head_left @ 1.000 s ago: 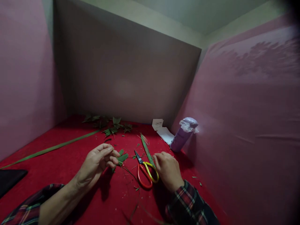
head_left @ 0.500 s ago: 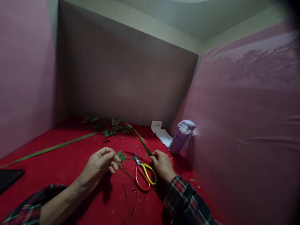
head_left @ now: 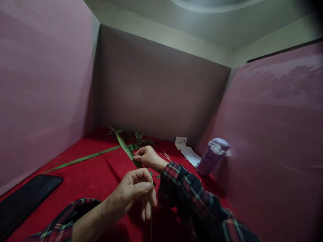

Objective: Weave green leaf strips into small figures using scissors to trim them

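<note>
My right hand pinches the lower end of a long green leaf blade, which slants up and left over the red cloth. Nearer to me, my left hand is closed, thumb against forefinger, on a thin stem that hangs straight down. Another long leaf strip lies on the cloth to the left. Small green leaf bits show just beyond my left hand. My hands and right sleeve cover the spot where the scissors lay.
Leafy sprigs lie at the back of the red cloth. Thin sticks, a white card and a purple cylinder with clear plastic wrap stand or lie to the right. A black flat object is at left.
My right hand has swung left with the leaf blade. My left hand has come nearer and to the right. The red-and-yellow scissors have gone out of sight, and the view has shifted left.
</note>
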`<state>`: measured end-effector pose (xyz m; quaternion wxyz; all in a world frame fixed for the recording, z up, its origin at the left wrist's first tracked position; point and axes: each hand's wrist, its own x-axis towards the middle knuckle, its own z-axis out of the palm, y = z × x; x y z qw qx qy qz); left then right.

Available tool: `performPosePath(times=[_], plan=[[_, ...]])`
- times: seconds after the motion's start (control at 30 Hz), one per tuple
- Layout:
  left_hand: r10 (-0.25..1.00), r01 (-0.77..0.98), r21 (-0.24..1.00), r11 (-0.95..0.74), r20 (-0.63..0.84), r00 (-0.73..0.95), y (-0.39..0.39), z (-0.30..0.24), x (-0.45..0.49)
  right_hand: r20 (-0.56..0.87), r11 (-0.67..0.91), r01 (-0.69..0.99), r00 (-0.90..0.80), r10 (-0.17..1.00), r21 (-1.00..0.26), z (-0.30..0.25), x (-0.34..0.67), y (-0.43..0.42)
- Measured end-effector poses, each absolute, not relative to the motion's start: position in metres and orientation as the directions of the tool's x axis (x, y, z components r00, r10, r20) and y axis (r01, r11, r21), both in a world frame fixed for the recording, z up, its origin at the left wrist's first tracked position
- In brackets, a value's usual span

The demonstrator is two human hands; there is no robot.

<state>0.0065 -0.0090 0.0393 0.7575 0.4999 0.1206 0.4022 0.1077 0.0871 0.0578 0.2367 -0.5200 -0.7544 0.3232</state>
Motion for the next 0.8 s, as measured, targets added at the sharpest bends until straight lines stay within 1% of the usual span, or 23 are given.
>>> performPosePath(times=[0.07, 0.17, 0.3, 0.4, 0.47, 0.53, 0.63, 0.7, 0.8], plan=[[0.705, -0.52, 0.835, 0.181, 0.258, 0.661, -0.009, 0.038, 0.004, 0.026, 0.254, 0.548, -0.39, 0.92, -0.797, 0.064, 0.081, 0.097], [0.708, -0.525, 0.835, 0.163, 0.272, 0.652, -0.008, 0.037, 0.003, 0.099, 0.248, 0.439, -0.334, 0.937, -0.864, 0.074, 0.071, 0.109], [0.783, -0.5, 0.857, 0.125, 0.224, 0.579, -0.007, 0.038, 0.005, 0.156, 0.217, 0.344, -0.195, 0.968, -0.914, 0.091, 0.113, 0.11], [0.865, -0.46, 0.886, 0.059, 0.185, 0.466, -0.004, 0.041, 0.006, 0.175, 0.207, 0.266, -0.138, 0.975, -0.941, 0.099, 0.156, 0.087], [0.912, -0.431, 0.903, -0.002, 0.178, 0.37, -0.001, 0.045, 0.007, 0.133, 0.171, 0.239, -0.17, 0.976, -0.956, 0.096, 0.175, 0.059], [0.939, -0.4, 0.915, -0.057, 0.185, 0.288, 0.002, 0.05, 0.009, 0.045, 0.105, 0.23, -0.252, 0.967, -0.968, 0.089, 0.182, 0.027], [0.948, -0.38, 0.921, -0.091, 0.197, 0.251, 0.005, 0.06, 0.015, -0.047, 0.035, 0.224, -0.349, 0.936, -0.974, 0.078, 0.182, -0.019], [0.948, -0.377, 0.922, -0.089, 0.195, 0.253, 0.005, 0.065, 0.021, -0.065, 0.02, 0.245, -0.334, 0.94, -0.969, 0.074, 0.187, -0.037], [0.944, -0.334, 0.941, -0.047, 0.151, 0.293, 0.008, 0.066, 0.03, -0.045, 0.033, 0.321, -0.233, 0.972, -0.947, 0.069, 0.206, -0.04]])
